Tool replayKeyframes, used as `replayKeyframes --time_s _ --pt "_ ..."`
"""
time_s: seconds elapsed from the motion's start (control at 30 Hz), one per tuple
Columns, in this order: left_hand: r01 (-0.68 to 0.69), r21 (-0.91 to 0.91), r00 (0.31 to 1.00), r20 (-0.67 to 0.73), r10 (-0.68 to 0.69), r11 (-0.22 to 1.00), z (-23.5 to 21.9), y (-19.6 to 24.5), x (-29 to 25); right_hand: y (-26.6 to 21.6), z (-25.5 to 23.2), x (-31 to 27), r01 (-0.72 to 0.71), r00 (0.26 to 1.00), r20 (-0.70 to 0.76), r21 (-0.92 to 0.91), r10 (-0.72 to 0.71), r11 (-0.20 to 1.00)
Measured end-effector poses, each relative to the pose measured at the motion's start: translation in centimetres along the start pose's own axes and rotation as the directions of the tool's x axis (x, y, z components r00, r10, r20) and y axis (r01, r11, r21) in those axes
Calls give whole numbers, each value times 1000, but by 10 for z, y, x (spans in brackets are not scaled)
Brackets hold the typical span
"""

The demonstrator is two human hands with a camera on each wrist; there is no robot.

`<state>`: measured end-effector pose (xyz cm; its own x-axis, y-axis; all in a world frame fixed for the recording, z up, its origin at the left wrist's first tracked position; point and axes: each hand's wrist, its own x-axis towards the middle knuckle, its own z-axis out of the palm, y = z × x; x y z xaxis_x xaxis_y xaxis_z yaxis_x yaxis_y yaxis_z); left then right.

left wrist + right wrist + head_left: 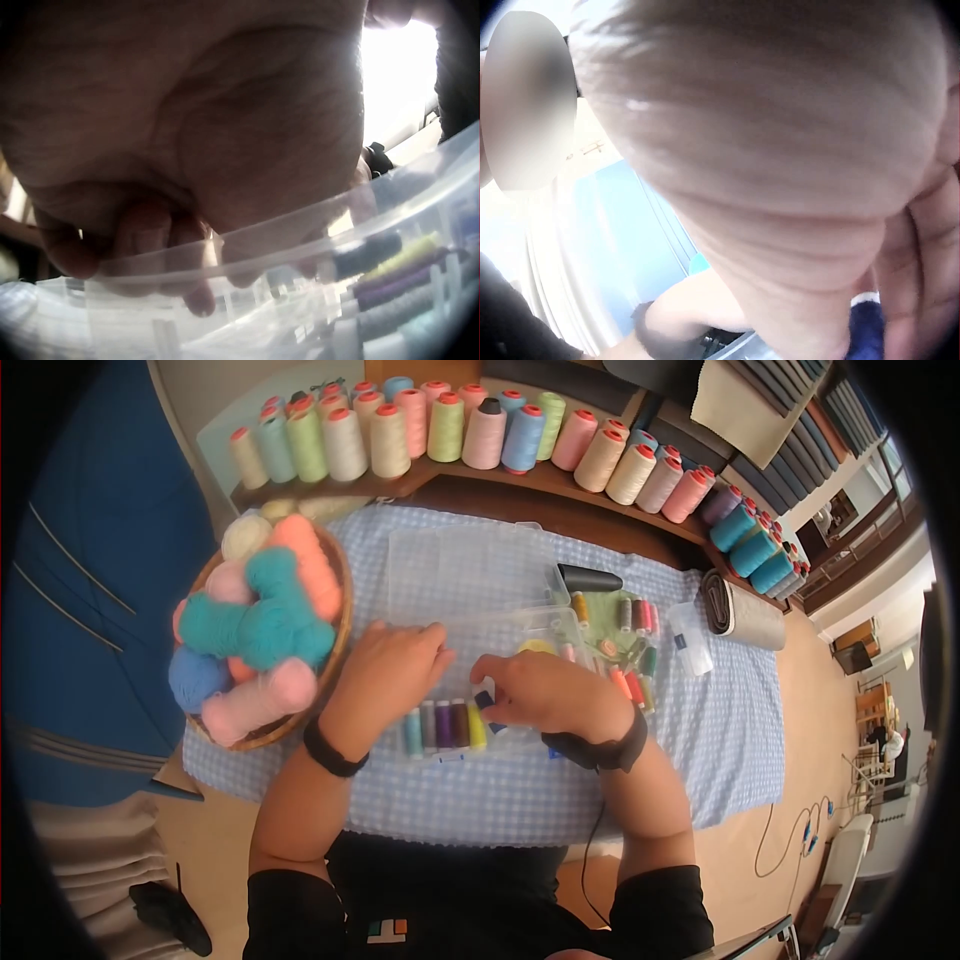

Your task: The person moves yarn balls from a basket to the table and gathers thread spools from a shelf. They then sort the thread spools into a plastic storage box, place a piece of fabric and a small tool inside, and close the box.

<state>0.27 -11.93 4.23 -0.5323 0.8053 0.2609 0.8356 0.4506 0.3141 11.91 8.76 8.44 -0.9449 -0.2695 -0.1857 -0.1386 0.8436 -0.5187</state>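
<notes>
In the head view my right hand (pixel 560 695) pinches a navy thread spool (pixel 486 700) between thumb and fingers. Its dark blue thread and white end also show in the right wrist view, where the spool (pixel 866 330) sits below the palm. Below the hands lies a clear compartment box, with teal (pixel 413 733), purple (pixel 443 726) and yellow spools (pixel 477 728) in a row. My left hand (pixel 390 675) hovers over the box's left part, fingers loosely bent. Through the clear box wall (pixel 247 262), the left wrist view shows its fingertips.
The box's clear lid (pixel 470 565) lies folded back. On the left stands a basket (pixel 345 600) of yarn. To the right are loose small spools (pixel 628 615), scissors (pixel 632 655), a small clear case (pixel 690 640) and rolled fabric (pixel 745 615). Large thread cones (pixel 390 445) line the back shelf.
</notes>
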Motion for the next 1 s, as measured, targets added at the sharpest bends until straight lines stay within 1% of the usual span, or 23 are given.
replayKeyframes --time_s 0.13,0.23,0.33,0.37,0.43,0.47,0.5,0.53,0.63,0.73,0.8,0.83,0.93,1.0 --pt "-12 -17 1000 -12 12 1000 1 -2 0 6 5 4 9 999 49 -68 -6 998" --pt "-1 -6 1000 5 1 1000 -1 -1 -1 8 4 2 14 999 47 -80 -11 997" --pt "-4 -17 1000 7 4 1000 -2 1 -1 5 -3 -6 17 1000 -3 -95 -18 995" --pt "-15 -29 1000 1 15 999 -2 1 0 5 -14 -14 -24 996 -87 -49 20 999" --pt "-10 -35 1000 19 11 999 -4 2 1 0 -49 -33 -84 965 -243 51 94 995" --pt "1 -37 1000 30 0 999 -4 2 1 -2 -67 -44 -171 921 -336 103 196 980" --pt "1 -37 1000 30 0 999 -3 2 1 7 -75 -53 -237 861 -443 83 249 968" --pt "5 -35 1000 27 -4 999 -2 1 0 21 -80 -59 -301 785 -547 74 291 951" --pt "-2 -25 1000 23 2 1000 0 0 1 89 -85 -63 -397 694 -605 130 390 908" --pt "-21 -24 1000 8 21 999 2 -2 0 137 -76 -57 -530 654 -583 102 482 842" --pt "-30 -20 1000 -3 30 999 2 -1 1 172 -62 -50 -546 627 -598 119 499 829" --pt "-30 -19 1000 -4 30 999 2 0 1 180 -57 -48 -553 616 -602 129 508 823" --pt "-28 -21 1000 -11 28 999 1 0 1 196 -50 -44 -571 654 -570 60 498 819" --pt "-30 -37 999 -27 29 999 3 -2 0 199 -46 -43 -572 659 -585 20 473 820"
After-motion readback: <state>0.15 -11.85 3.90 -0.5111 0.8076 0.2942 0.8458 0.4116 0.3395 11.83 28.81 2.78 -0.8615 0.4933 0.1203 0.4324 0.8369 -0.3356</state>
